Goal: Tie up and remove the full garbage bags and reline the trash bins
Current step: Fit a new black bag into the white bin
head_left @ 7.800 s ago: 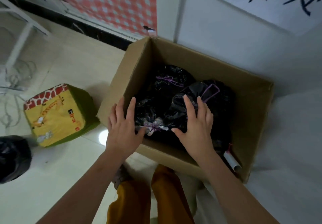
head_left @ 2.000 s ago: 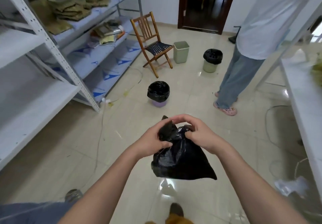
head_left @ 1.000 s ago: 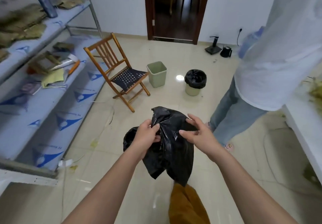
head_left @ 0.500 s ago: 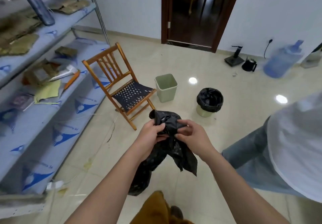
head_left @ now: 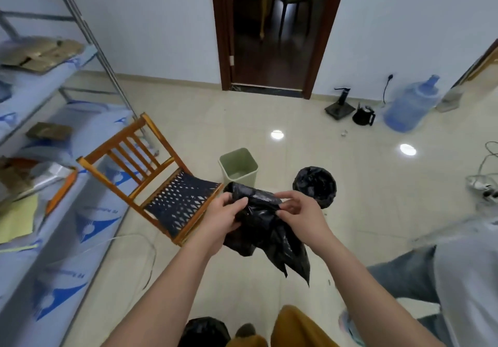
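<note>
Head view. Item: empty black liner bag (head_left: 265, 228), gathered in front of the person, clamped by left hand (head_left: 223, 216) and right hand (head_left: 299, 213), hands close together at its mouth. Change: half a second ago the bag hung longer; now bunched higher, mouth being worked open, so relining appears next. Unlined green bin (head_left: 238, 167) and lined bin (head_left: 314, 186) stand on tiled floor (head_left: 350, 212); wooden chair (head_left: 151, 185) beside shelving at left edge.

Glossy beige tile floor (head_left: 269, 109) with light reflections, white walls (head_left: 161, 23), dark wood doorway (head_left: 269, 36) at back. Metal shelving (head_left: 40, 158) along left; wooden folding chair (head_left: 151, 185) beside it. Blue water jug (head_left: 409, 104) near right wall.
</note>
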